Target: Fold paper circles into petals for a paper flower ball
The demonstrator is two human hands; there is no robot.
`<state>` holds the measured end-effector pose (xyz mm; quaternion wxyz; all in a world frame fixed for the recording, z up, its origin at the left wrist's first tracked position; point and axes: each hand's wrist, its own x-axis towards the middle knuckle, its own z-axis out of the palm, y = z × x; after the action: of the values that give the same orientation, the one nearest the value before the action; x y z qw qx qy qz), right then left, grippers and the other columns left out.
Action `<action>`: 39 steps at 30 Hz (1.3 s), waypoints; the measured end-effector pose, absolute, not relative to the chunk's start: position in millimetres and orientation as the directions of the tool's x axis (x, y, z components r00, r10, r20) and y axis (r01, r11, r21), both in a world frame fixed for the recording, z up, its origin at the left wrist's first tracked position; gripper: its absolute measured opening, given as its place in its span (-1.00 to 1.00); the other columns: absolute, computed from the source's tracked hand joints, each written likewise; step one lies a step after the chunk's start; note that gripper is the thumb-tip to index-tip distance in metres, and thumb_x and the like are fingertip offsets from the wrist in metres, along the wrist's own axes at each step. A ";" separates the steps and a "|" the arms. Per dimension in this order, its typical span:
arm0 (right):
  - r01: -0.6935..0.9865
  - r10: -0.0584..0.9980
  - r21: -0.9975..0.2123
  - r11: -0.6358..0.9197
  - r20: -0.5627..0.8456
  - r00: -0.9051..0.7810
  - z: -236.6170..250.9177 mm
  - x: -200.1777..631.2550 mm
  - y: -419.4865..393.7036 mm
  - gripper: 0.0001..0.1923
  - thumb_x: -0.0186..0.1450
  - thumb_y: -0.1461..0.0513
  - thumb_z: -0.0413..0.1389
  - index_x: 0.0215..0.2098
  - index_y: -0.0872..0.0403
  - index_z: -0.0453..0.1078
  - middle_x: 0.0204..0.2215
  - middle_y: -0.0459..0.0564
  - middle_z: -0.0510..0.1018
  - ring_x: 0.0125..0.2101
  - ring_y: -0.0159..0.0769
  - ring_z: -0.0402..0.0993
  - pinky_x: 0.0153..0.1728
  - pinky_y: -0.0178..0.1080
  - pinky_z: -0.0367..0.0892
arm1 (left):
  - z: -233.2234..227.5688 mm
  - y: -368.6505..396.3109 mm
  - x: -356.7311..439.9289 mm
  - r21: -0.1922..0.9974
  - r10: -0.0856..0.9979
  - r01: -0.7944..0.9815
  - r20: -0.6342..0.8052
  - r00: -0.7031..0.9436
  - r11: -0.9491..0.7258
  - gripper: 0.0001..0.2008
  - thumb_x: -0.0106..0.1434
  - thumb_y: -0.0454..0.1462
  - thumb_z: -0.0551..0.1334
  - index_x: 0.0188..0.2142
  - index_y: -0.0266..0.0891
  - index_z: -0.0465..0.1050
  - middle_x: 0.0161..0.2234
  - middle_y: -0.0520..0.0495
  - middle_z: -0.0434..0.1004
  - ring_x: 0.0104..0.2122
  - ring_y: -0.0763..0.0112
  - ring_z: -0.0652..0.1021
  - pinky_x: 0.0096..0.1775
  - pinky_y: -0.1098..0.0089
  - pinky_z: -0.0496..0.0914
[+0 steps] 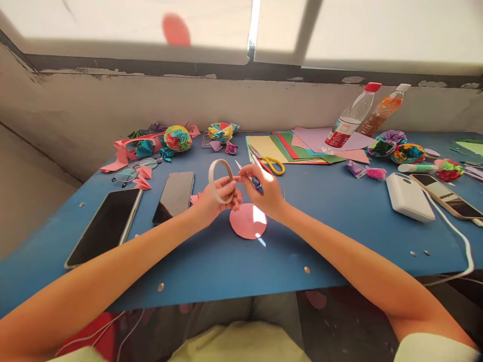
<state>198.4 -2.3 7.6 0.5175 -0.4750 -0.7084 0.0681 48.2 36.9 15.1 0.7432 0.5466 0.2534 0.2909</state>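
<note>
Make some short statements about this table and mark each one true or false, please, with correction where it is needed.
1. The left grip holds a pale ring. True.
2. The pink paper circle lies beneath the red-capped bottle. False: it lies on the blue table, between the person's forearms.
3. The scissors have red handles. False: the handles are yellow.
4. The bottle with orange drink has a white cap. True.
5. The eyeglasses rest on a phone. False: they lie on the table, beside folded pink paper.
</note>
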 end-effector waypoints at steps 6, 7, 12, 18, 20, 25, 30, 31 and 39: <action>0.703 0.793 -0.551 0.449 0.609 -0.030 5.3 220.5 -18.6 -0.59 0.37 0.10 -0.18 0.10 0.10 0.19 -0.67 -0.20 0.33 -0.67 -0.52 0.20 -0.52 -0.43 0.17 | 20.3 44.4 34.6 0.977 0.777 -0.103 -0.083 0.624 0.187 -0.69 0.25 -0.14 0.06 -0.54 -0.26 0.19 -0.74 0.18 -0.02 -0.77 0.66 0.05 -0.70 0.57 -0.05; 0.732 0.782 -0.515 0.446 0.622 -0.040 5.3 222.7 -20.8 -0.58 0.37 0.10 -0.19 0.11 0.10 0.19 -0.68 -0.20 0.31 -0.67 -0.52 0.18 -0.52 -0.43 0.16 | 20.0 45.5 34.4 0.980 0.784 -0.095 -0.080 0.615 0.175 -0.67 0.26 -0.14 0.04 -0.57 -0.26 0.16 -0.75 0.17 -0.04 -0.77 0.66 0.03 -0.70 0.56 -0.05; 0.816 0.676 -0.309 0.488 0.726 -0.129 7.2 228.2 -23.8 -0.57 0.36 0.14 -0.21 0.13 0.12 0.14 -0.61 -0.13 0.37 -0.63 -0.47 0.22 -0.55 -0.39 0.14 | 18.8 43.1 33.9 0.991 0.850 -0.099 -0.021 0.526 0.086 -0.67 0.30 -0.15 -0.02 -0.56 -0.23 0.11 -0.73 0.14 0.03 -0.74 0.61 0.14 -0.68 0.56 0.08; 0.790 0.597 -0.285 0.542 0.792 -0.124 5.2 237.2 -18.5 -0.63 0.35 0.23 -0.22 0.10 0.08 0.10 -0.48 -0.07 0.41 -0.50 -0.43 0.35 -0.43 -0.36 0.27 | 25.5 35.3 30.0 0.998 0.882 -0.069 0.028 0.470 0.005 -0.72 0.31 -0.23 -0.05 -0.54 -0.22 0.12 -0.71 0.13 0.12 -0.73 0.59 0.24 -0.68 0.58 0.15; 0.773 0.551 -0.264 0.577 0.825 -0.129 4.3 237.6 -18.1 -0.65 0.34 0.24 -0.19 0.10 0.06 0.08 -0.45 -0.07 0.43 -0.45 -0.42 0.39 -0.38 -0.35 0.31 | 26.2 33.7 29.3 0.998 0.879 -0.063 0.024 0.477 0.007 -0.72 0.31 -0.23 -0.06 -0.53 -0.22 0.13 -0.71 0.14 0.11 -0.73 0.59 0.25 -0.67 0.57 0.19; 0.786 0.470 -0.046 0.617 0.822 -0.321 6.9 232.5 -24.3 -0.45 0.30 0.23 -0.04 0.21 0.03 -0.11 -0.24 0.01 0.45 -0.35 -0.38 0.43 -0.35 -0.34 0.37 | 24.3 29.8 30.2 0.998 0.880 -0.060 0.035 0.473 -0.008 -0.73 0.31 -0.17 0.00 -0.49 -0.22 0.16 -0.71 0.15 0.14 -0.74 0.55 0.31 -0.68 0.52 0.25; 0.806 0.415 0.286 0.519 0.740 -0.529 17.5 231.7 -26.3 -0.42 0.24 0.29 0.04 0.19 0.10 -0.03 -0.27 0.02 0.48 -0.24 -0.30 0.40 -0.26 -0.30 0.34 | 26.0 28.2 30.1 0.992 0.905 -0.094 0.111 0.410 -0.079 -0.70 0.32 -0.16 0.00 -0.52 -0.20 0.08 -0.70 0.18 0.11 -0.72 0.53 0.38 -0.64 0.51 0.31; 0.814 0.415 0.321 0.484 0.735 -0.537 19.5 232.7 -25.6 -0.44 0.23 0.31 0.02 0.17 0.09 0.00 -0.23 0.03 0.47 -0.17 -0.26 0.38 -0.18 -0.25 0.32 | 26.2 27.9 30.0 0.989 0.910 -0.094 0.141 0.389 -0.113 -0.70 0.31 -0.15 0.00 -0.52 -0.20 0.08 -0.69 0.18 0.12 -0.71 0.53 0.39 -0.64 0.50 0.32; 0.822 0.436 0.457 0.339 0.698 -0.568 28.1 248.6 -16.0 -0.83 0.23 0.34 -0.13 -0.32 0.06 0.27 -0.17 0.04 0.44 -0.07 -0.14 0.33 -0.10 -0.09 0.21 | 23.6 19.7 30.2 0.950 0.884 0.007 0.287 0.370 -0.311 -0.74 0.30 -0.12 0.02 -0.47 -0.18 0.12 -0.67 0.16 0.19 -0.67 0.56 0.36 -0.61 0.54 0.33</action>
<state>248.6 -16.0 28.1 0.2343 -0.4013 -0.7840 -0.4116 30.2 19.7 23.6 0.4840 0.6714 0.3318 0.4527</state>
